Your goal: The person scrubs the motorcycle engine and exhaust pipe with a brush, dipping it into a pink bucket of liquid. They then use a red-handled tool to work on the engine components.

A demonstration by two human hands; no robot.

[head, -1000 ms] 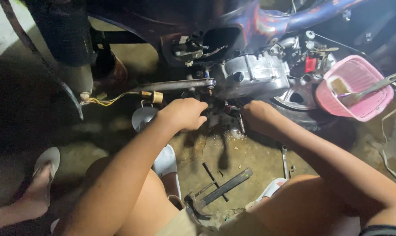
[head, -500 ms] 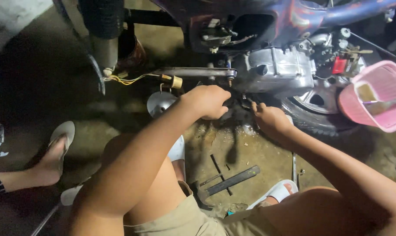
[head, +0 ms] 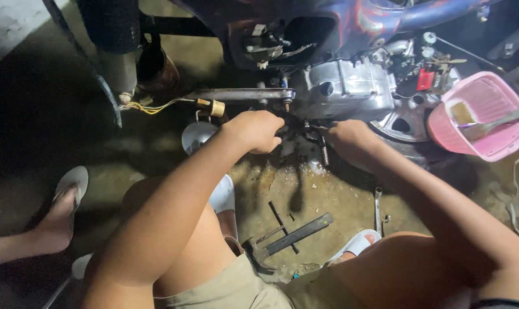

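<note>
A hammer (head: 288, 236) lies on the floor between the knees; beyond it, the left hand (head: 258, 130) and right hand (head: 346, 136) curl under the silver engine case (head: 345, 86), grip contents hidden; since earlier the pink basket (head: 488, 117) sits further right

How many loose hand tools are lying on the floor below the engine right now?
3: a hammer between the knees, a thin dark T-shaped tool crossing it, and a wrench near the right forearm. Others may be hidden under the arms or legs.
</note>
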